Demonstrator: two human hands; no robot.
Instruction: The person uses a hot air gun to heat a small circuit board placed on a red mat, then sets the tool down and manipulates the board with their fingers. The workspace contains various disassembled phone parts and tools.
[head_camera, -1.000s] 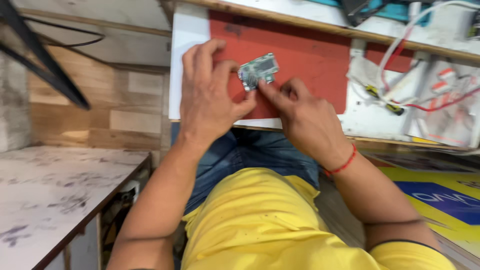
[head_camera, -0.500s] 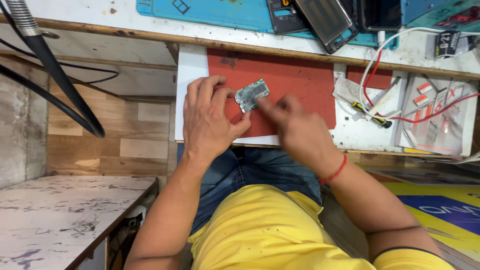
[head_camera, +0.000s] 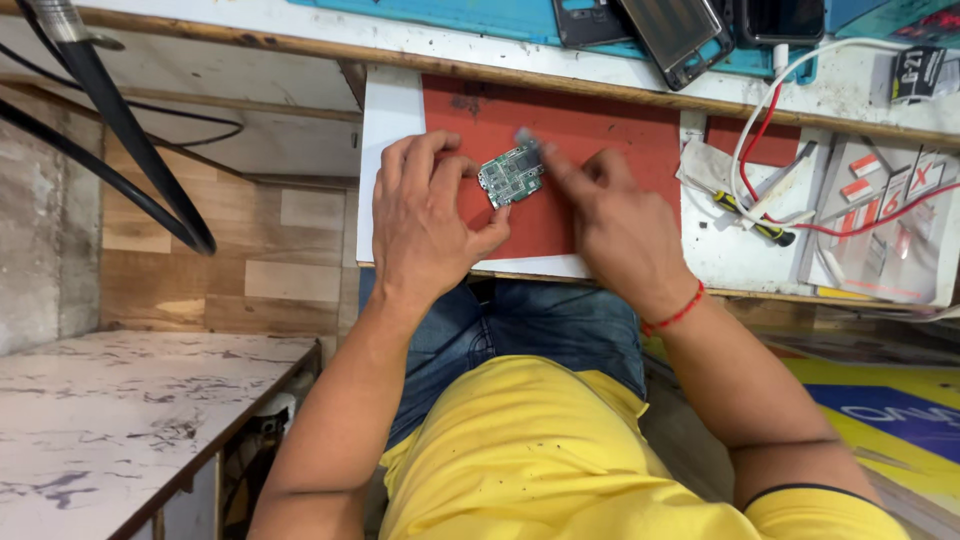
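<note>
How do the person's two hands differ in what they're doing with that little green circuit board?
The left hand grips the circuit board by its edge with curled fingers; the right hand only points its extended forefinger at the board's top corner. The right wrist wears a red thread; the left is bare. Both hands rest over the red mat.

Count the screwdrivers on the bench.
1: a yellow-and-black screwdriver lies on the white tray right of the red mat, beside the wires. Others may be hidden.
</note>
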